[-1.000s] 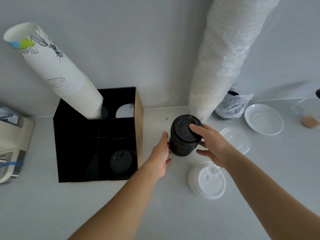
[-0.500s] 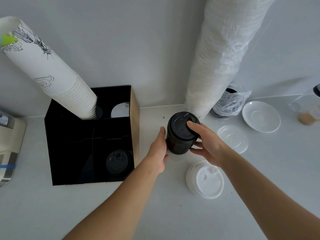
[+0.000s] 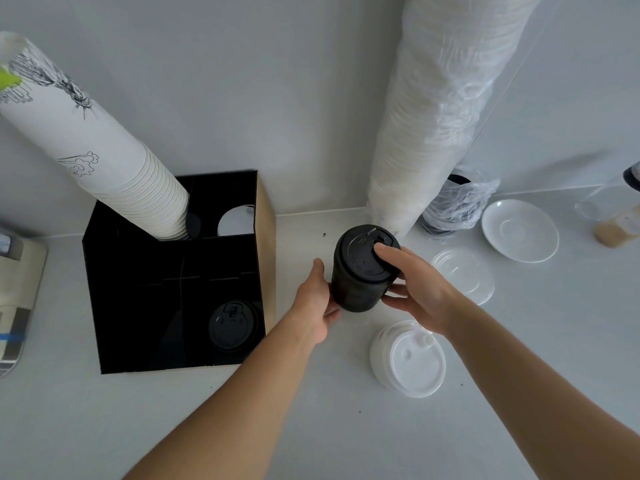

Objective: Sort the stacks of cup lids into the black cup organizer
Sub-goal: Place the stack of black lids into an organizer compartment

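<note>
Counted: one black organizer (image 3: 138,306); two black lid stacks (image 3: 363,268) (image 3: 232,325), two white lid stacks (image 3: 408,358) (image 3: 237,221); one printed cup stack (image 3: 86,150); one wrapped cup sleeve (image 3: 440,109); one saucer (image 3: 519,230); one clear lid (image 3: 464,275); two hands (image 3: 313,303) (image 3: 420,289).

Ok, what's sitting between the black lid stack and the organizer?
Only the left hand, pressed against the black lid stack; beyond it, bare counter up to the organizer, seen in the head view.

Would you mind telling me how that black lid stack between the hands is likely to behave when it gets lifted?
The black lid stack is probably light, being thin nested lids. It may shear or topple, since it is tall for its width; that would explain the right hand capping the top while the left hand braces the side. The ribbed sides likely give decent grip.
</note>
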Available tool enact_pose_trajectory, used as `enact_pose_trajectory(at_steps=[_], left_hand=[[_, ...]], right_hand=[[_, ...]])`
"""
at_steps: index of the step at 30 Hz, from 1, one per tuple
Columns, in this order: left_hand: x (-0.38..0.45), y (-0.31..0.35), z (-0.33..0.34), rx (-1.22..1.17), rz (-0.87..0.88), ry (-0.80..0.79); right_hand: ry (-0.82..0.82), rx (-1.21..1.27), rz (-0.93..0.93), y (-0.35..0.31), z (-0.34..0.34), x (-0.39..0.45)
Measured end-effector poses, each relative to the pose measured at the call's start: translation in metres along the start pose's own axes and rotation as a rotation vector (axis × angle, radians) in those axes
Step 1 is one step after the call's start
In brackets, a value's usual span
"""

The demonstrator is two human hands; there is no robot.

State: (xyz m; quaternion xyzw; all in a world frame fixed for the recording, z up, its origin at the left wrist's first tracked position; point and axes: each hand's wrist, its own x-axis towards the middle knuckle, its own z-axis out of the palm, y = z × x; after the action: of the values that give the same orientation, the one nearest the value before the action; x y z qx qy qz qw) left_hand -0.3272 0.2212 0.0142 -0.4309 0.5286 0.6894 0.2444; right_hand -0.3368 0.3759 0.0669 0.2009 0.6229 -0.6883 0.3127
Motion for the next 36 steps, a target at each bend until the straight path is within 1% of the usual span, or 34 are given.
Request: enact_pose_trajectory(at_steps=[8, 14, 18, 24, 36], left_hand=[[-0.002, 0.0, -0.001, -0.057, 0.007, -0.003], [-0.009, -0.001, -0.005, -0.043, 0.021, 0.037], [-0.019, -0.005, -0.012, -0.04, 0.035, 0.035], [-0.049, -0.017, -0.027, -0.16, 0.067, -0.016], [-0.105, -0.029, -0.078, -0.31, 0.127, 0.011]], right_hand=[[-0.007, -0.005, -0.01, -0.003, -0.001, -0.004], [-0.005, -0.018, -0.02, -0.005, 0.002, -0.012], [-0.011, -0.043, -0.044, -0.008, 0.004, -0.024], [-0.034, -0.113, -0.091, -0.011, 0.015, -0.054], [-0.109, -0.197, -0.151, -0.013, 0.055, -0.106]])
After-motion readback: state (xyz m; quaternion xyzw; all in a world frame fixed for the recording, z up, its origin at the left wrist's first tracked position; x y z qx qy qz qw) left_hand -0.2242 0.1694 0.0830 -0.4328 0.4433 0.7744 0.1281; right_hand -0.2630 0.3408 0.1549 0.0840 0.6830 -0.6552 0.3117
